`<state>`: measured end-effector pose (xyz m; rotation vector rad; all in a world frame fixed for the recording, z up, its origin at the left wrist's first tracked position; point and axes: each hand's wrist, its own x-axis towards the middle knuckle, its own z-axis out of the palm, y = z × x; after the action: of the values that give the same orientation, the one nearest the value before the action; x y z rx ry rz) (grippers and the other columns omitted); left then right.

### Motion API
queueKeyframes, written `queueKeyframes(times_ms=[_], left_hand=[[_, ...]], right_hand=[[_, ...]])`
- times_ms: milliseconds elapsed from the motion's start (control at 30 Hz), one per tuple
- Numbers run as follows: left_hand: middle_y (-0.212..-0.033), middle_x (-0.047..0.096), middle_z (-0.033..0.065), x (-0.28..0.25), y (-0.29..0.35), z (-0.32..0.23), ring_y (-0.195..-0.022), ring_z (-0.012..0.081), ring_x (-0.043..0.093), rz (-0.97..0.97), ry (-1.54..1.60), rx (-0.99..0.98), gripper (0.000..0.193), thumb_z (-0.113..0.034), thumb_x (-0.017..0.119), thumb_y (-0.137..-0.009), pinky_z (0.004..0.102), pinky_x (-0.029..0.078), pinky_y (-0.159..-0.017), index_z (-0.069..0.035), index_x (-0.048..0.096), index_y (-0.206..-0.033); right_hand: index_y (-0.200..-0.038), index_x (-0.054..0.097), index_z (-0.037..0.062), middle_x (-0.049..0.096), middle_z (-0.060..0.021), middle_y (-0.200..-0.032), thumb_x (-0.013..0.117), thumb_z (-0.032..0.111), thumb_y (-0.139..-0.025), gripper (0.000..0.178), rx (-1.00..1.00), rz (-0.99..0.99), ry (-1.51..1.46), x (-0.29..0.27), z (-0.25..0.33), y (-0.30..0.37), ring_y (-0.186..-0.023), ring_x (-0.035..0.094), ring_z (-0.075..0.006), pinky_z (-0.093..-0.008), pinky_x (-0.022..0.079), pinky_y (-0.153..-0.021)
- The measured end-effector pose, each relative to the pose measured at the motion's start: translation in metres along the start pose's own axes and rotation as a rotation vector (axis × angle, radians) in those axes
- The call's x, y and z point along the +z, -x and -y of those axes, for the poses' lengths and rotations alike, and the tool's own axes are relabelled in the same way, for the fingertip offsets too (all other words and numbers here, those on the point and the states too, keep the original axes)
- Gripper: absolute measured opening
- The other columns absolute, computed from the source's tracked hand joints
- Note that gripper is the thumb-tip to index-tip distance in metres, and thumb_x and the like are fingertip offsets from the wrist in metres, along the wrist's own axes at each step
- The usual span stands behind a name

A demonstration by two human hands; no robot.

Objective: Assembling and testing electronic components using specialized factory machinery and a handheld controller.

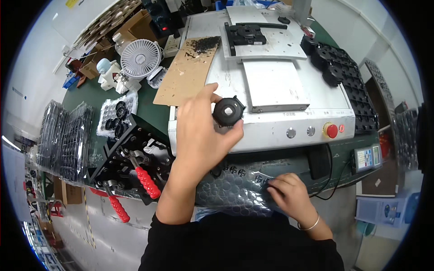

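My left hand (201,122) is raised over the front of the white machine. Between its thumb and fingers it grips a round black watch case (228,112) with lug-like ends and a pale shiny spot in the centre. Lower right, my right hand (289,192) has its fingers bent together at the edge of a bubble-wrap sheet (221,192). Small dark parts with round holes (233,170) lie on that sheet, a few of them right by the fingertips. What the right fingers pinch, if anything, is too small to make out.
The white machine (203,135) carries a red emergency button (331,131) and a metal block (275,86). Left stand a black clamp fixture with red handles (147,182), a cardboard sheet (187,72) and a fan (140,58). Black trays (348,81) lie right, near a small keypad device (367,158).
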<state>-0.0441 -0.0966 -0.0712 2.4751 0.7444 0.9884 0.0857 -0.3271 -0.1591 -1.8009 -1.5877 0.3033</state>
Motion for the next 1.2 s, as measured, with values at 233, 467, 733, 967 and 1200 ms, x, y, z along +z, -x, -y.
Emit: queueKeyframes(times_ms=[233,467,733,967,1200], left_hand=[[-0.111,0.061,0.0151,0.028,0.109,-0.009,-0.105,0.0203,0.061,0.508,0.739,-0.218,0.079,-0.007,0.081,-0.071,0.0315,0.047,-0.097,0.005,0.036,-0.135],[-0.115,0.057,0.0154,0.056,0.144,0.012,-0.112,0.0194,0.057,0.514,0.813,-0.506,0.075,-0.003,0.078,-0.075,0.0314,0.044,-0.1,0.006,0.034,-0.135],[-0.115,0.057,0.016,0.058,0.157,0.008,-0.112,0.02,0.057,0.437,0.765,-0.505,0.074,-0.003,0.077,-0.075,0.0315,0.044,-0.1,0.006,0.032,-0.133],[-0.116,0.057,0.0187,0.058,0.155,0.008,-0.11,0.0211,0.058,0.443,0.684,-0.467,0.075,-0.004,0.078,-0.074,0.0316,0.047,-0.097,0.005,0.032,-0.132],[-0.118,0.06,0.0212,0.052,0.135,0.007,-0.104,0.0253,0.063,0.368,0.487,-0.048,0.081,-0.009,0.082,-0.071,0.0315,0.05,-0.09,0.005,0.03,-0.131]], right_hand=[[-0.099,0.067,0.0013,0.062,-0.0112,-0.097,0.074,0.004,-0.074,0.026,-0.07,0.058,0.037,0.026,-0.024,0.004,-0.091,0.06,-0.0291,-0.0379,0.049,-0.079],[-0.101,0.067,0.0033,0.061,-0.0093,-0.096,0.07,0.007,-0.075,0.027,-0.181,0.112,0.114,0.028,-0.039,-0.005,-0.091,0.06,-0.028,-0.0368,0.05,-0.079],[-0.099,0.065,0.0064,0.064,-0.0089,-0.1,0.059,0.014,-0.078,0.024,-0.385,0.069,0.363,0.02,-0.037,0.006,-0.092,0.062,-0.0253,-0.0333,0.051,-0.075],[-0.095,0.063,0.0039,0.065,-0.012,-0.102,0.062,0.006,-0.08,0.015,-0.497,0.114,0.308,0.002,-0.04,0.006,-0.089,0.064,-0.0243,-0.0314,0.053,-0.073],[-0.094,0.06,-0.0026,0.066,-0.0133,-0.091,0.059,-0.011,-0.087,0.011,0.362,-0.071,-0.925,-0.035,-0.001,0.001,-0.074,0.065,-0.0144,-0.0247,0.055,-0.068]])
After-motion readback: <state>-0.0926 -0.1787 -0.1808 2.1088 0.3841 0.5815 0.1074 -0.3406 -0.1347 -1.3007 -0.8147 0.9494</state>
